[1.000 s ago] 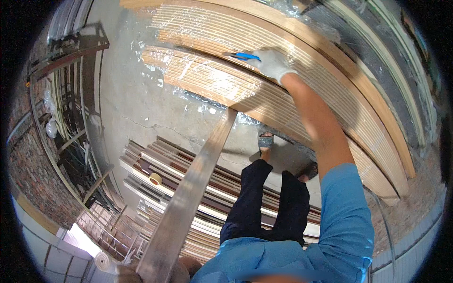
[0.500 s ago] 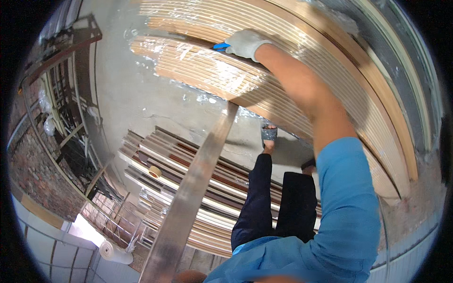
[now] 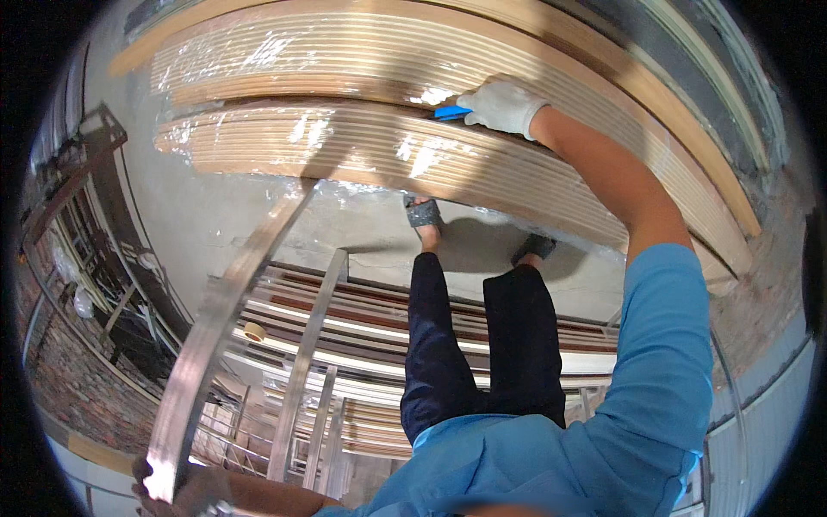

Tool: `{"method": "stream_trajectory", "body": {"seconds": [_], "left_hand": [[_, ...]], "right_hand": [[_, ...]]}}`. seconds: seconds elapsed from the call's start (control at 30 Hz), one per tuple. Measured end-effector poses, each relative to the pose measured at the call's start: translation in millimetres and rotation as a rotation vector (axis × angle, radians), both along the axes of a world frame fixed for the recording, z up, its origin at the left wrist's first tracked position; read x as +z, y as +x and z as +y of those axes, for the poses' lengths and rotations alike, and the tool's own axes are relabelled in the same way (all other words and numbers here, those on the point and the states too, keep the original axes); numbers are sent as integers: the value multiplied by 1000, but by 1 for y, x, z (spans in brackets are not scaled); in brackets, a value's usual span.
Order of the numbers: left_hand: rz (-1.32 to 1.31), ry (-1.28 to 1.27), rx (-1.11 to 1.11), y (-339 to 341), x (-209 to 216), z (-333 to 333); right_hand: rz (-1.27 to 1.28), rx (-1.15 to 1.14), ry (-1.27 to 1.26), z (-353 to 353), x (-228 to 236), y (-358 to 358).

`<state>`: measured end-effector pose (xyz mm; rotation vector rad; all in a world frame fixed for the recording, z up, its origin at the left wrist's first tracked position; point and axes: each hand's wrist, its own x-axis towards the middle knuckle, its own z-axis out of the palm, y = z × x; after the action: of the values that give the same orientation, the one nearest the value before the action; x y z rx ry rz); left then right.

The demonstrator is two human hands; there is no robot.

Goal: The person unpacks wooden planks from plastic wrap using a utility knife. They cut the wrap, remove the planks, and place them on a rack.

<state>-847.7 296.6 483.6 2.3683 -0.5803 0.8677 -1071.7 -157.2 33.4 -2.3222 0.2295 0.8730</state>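
My right hand [image 3: 504, 108], in a white glove, is closed on a small blue tool [image 3: 450, 113] whose exact kind I cannot make out. It rests over the gap between two plastic-wrapped bundles of long ribbed wood-coloured strips, a near bundle [image 3: 362, 146] and a far bundle [image 3: 345, 53]. At the lower left my left hand [image 3: 194, 489] is wrapped round the near end of a long metal beam [image 3: 211, 332]. The beam slants away from me, and its far end meets the near bundle's front edge.
Several more metal beams [image 3: 306, 370] run beside the held one. Stacked long strips [image 3: 370, 345] lie behind my legs, with a tape roll [image 3: 254, 332] on them. A metal rack [image 3: 82, 215] stands at the left. My sandalled feet [image 3: 424, 215] are on the concrete floor [image 3: 379, 233].
The view has swung, so the bundles and beam sit further left. My right hand with the blue tool has slid right along the gap. My left hand has come into view on the beam.
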Motion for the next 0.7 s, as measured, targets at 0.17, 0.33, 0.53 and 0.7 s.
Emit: {"method": "stream_trajectory", "body": {"seconds": [0.17, 0.33, 0.53, 0.7], "left_hand": [[56, 155, 265, -2, -10, -18], [121, -389, 250, 17, -11, -20], [141, 25, 385, 21, -10, 8], [-96, 88, 162, 1, -25, -1]], "right_hand": [[40, 39, -75, -32, 0, -105], [6, -10, -59, -71, -13, -235], [226, -112, -266, -103, 39, -317], [65, -253, -227, -92, 100, -227]]}}
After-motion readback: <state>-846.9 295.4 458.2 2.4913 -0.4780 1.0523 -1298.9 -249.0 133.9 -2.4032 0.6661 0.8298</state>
